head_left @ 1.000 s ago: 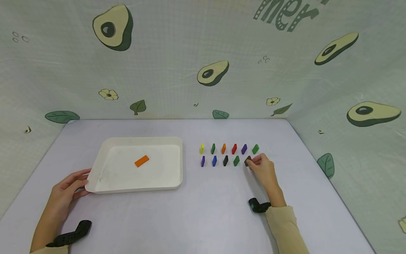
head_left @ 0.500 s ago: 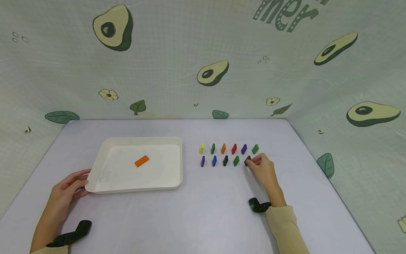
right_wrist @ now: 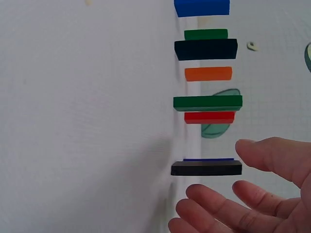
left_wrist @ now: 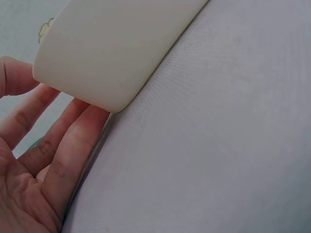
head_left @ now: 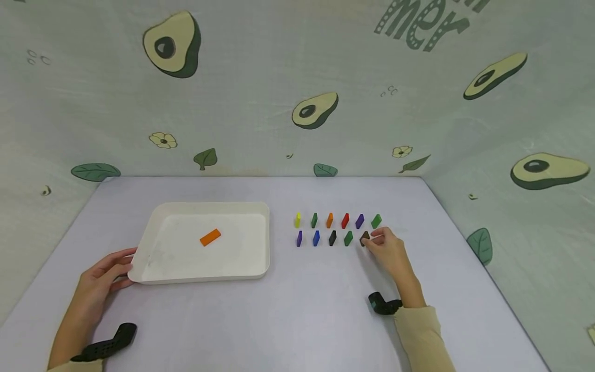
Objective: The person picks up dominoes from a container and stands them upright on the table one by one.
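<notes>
My left hand [head_left: 99, 279] is at the near left corner of a white tray [head_left: 195, 279]. Its fairly straight fingers touch the outside of the tray wall, as the left wrist view also shows. An orange domino [head_left: 210, 237] lies flat inside the tray. My right hand [head_left: 389, 253] is at a dark brown domino [right_wrist: 206, 169] that stands upright at the right end of the front row. In the right wrist view the thumb is on one side of this domino and the fingers are on the other, with gaps between them and its faces.
Two rows of upright dominoes stand right of the tray, among them a yellow one [head_left: 298, 220], a red one [head_left: 345, 221], a blue one [head_left: 316, 238] and a black one [head_left: 332, 238]. A printed cloth [head_left: 251, 103] hangs behind the white table [head_left: 260, 325].
The head view has shifted slightly. Both hands, the tray and the dominoes keep their places relative to one another.
</notes>
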